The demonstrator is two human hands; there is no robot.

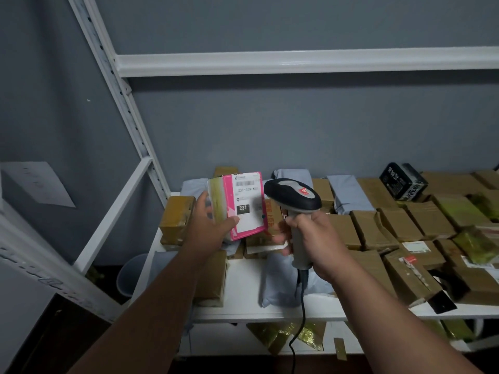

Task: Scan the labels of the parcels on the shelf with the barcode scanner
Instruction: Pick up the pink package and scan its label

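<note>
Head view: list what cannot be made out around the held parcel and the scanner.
- Label on the pink parcel: barcode and small print blurred; only "231" reads.
- Scanner window: faces away, so any beam is unseen.
- Scanner trigger: covered by the right hand fingers.
- Parcel's back: hidden behind the left hand.
- Cable end: cut off by the bottom edge.

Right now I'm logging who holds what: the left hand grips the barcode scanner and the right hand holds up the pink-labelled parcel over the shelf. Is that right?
Not quite: the hands are swapped. The head view shows the right hand gripping the barcode scanner, and the left hand holding up the pink-labelled parcel over the shelf.
</note>
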